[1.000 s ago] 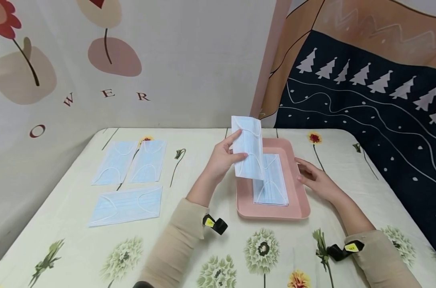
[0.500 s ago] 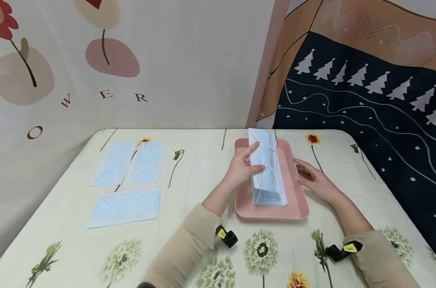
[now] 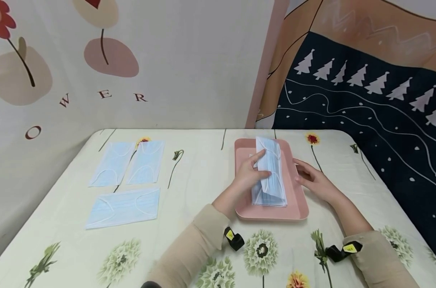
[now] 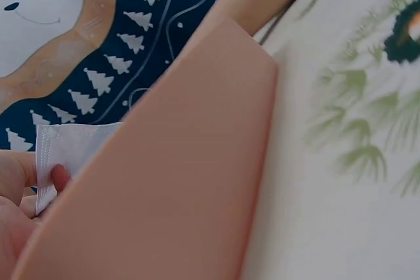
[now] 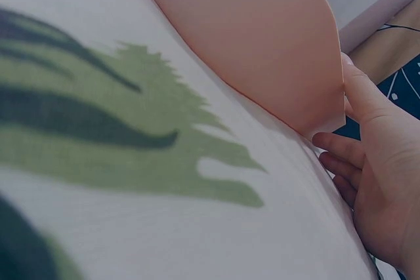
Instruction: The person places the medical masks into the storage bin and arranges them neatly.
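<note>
My left hand (image 3: 248, 174) pinches a light blue face mask (image 3: 272, 166) between thumb and fingers, tilted above the pink tray (image 3: 296, 206). Beneath it lie more face masks (image 3: 257, 199) inside the tray, mostly covered by the held one. In the left wrist view the tray wall (image 4: 177, 168) hides much of the mask (image 4: 72, 145) and hand (image 4: 13, 208). Against the tray's outer right side rests my right hand (image 3: 317, 180), its fingers loosely bent. The right wrist view has the right hand's thumb and fingertips (image 5: 335, 142) beside the tray wall (image 5: 275, 44).
On the table's left side lie two upright face masks (image 3: 111, 164) (image 3: 146, 162) and a sideways one (image 3: 122, 208) nearer me. A flower-printed cloth (image 3: 200, 168) covers the table. Printed curtains (image 3: 196, 72) hang behind and to the right.
My left hand has carried the face mask down and to the right, over the masks in the tray. My right hand has stayed at the tray's side.
</note>
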`<act>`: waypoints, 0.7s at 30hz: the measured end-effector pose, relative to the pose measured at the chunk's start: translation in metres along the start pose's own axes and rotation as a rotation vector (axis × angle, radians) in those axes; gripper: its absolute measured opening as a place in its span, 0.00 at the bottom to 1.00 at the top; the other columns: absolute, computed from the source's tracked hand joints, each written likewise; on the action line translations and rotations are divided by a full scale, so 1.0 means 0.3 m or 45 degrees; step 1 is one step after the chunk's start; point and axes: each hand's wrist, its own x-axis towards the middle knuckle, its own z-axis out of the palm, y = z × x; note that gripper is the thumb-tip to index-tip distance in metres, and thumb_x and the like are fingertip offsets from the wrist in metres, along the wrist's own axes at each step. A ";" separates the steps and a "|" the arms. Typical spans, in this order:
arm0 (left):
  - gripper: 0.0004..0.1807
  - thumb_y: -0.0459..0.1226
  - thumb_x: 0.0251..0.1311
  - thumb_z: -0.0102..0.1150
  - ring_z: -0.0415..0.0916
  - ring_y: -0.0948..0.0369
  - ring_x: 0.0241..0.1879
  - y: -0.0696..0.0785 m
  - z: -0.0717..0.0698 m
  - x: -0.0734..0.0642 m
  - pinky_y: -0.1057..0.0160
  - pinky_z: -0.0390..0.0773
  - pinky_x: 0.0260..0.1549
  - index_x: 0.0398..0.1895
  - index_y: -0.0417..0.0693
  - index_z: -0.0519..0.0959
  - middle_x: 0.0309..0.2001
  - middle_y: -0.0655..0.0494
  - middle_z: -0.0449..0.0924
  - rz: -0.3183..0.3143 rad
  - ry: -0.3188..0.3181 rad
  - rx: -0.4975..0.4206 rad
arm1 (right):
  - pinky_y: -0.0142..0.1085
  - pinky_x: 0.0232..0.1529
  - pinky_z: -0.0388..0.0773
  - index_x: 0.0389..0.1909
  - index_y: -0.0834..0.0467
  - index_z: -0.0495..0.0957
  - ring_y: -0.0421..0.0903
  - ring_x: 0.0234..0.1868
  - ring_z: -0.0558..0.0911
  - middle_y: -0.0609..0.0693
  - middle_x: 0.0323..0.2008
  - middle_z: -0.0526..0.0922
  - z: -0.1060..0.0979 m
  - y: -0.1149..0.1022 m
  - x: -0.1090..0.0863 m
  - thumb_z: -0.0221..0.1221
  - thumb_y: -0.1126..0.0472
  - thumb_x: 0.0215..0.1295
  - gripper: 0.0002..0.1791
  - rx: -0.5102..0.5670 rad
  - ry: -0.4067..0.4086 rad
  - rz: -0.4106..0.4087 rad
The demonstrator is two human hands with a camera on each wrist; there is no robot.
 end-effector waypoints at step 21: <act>0.40 0.26 0.49 0.66 0.64 0.50 0.64 -0.054 0.014 0.015 0.58 0.70 0.57 0.69 0.42 0.65 0.66 0.44 0.65 0.015 0.045 0.462 | 0.18 0.54 0.58 0.74 0.57 0.53 0.60 0.64 0.65 0.66 0.61 0.69 0.002 0.001 0.001 0.56 0.63 0.69 0.35 0.032 -0.006 -0.042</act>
